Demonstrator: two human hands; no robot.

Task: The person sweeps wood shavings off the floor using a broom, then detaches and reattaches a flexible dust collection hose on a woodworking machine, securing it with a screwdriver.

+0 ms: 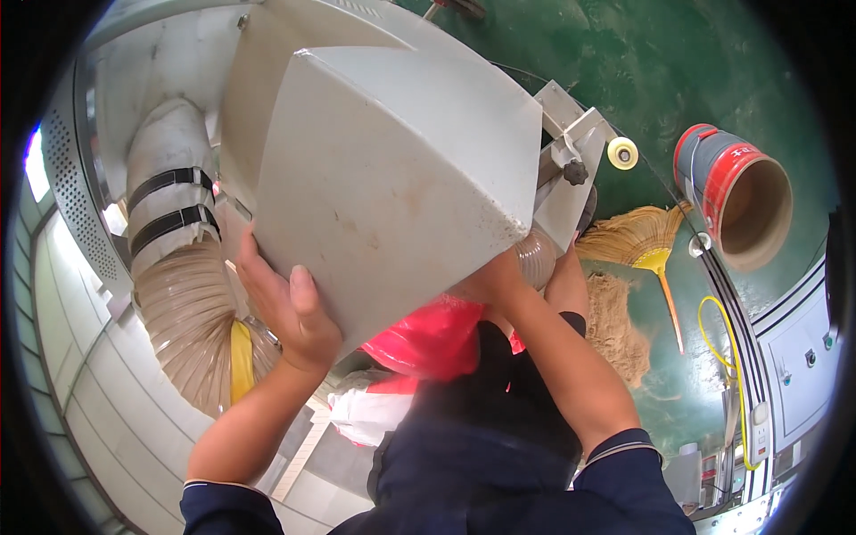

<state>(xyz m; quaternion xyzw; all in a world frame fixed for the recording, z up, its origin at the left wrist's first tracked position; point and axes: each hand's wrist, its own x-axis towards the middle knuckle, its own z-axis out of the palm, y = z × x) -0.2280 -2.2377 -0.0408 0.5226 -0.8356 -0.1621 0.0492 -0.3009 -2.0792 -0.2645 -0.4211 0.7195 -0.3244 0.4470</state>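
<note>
A large, angular grey metal housing (pixel 383 178) fills the middle of my view, scuffed and marked with brownish stains. My left hand (pixel 299 312) lies along its lower left side, fingers stretched out and thumb raised apart against the metal. Beneath its lower right corner reaches my right hand (pixel 492 278), whose fingers are hidden by the housing. A clear ribbed hose (pixel 535 259) shows just beyond that wrist. Below the housing, close to my body, is a bright red plastic bag (pixel 428 339). What the right hand touches cannot be made out.
At left a thick ribbed duct (pixel 183 303) hangs, joined by black straps to a pale sleeve (pixel 169 143). To the right are a bracket with a black knob (pixel 575 171), a straw broom (pixel 637 239), a sawdust-like pile (pixel 615 330), an overturned bucket (pixel 758 209) and a yellow cable (pixel 727 357).
</note>
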